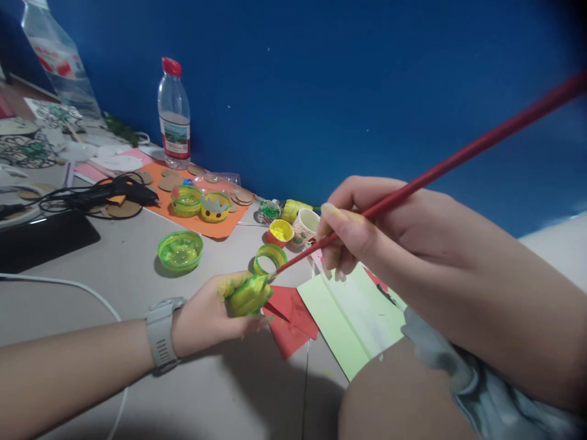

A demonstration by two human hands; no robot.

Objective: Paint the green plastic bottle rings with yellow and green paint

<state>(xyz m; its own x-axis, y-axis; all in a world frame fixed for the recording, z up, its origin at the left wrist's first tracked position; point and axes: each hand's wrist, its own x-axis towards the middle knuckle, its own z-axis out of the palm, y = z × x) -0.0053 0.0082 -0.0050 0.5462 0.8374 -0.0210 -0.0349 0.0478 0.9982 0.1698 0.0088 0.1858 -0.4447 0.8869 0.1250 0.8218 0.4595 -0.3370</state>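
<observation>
My left hand (211, 311), with a grey watch on its wrist, is closed around a small piece painted green and yellow (250, 296); its exact kind is hard to make out. In my right hand (367, 232) is a paintbrush (440, 171) with a long red handle. The brush tip touches or nearly touches the painted piece's upper edge. Just behind it stands a green and yellow ring (270, 260). Paper cups with yellow paint (280, 232) and green paint (268, 211) are beyond, beside a patterned cup (306, 226).
Red paper (291, 318) and light green paper (353, 311) lie on the table. A painted dish (180, 251) sits left, with painted rings on orange paper (224, 229). A water bottle (175, 116) stands by the blue wall. A black glue gun (131, 189) and cables lie left.
</observation>
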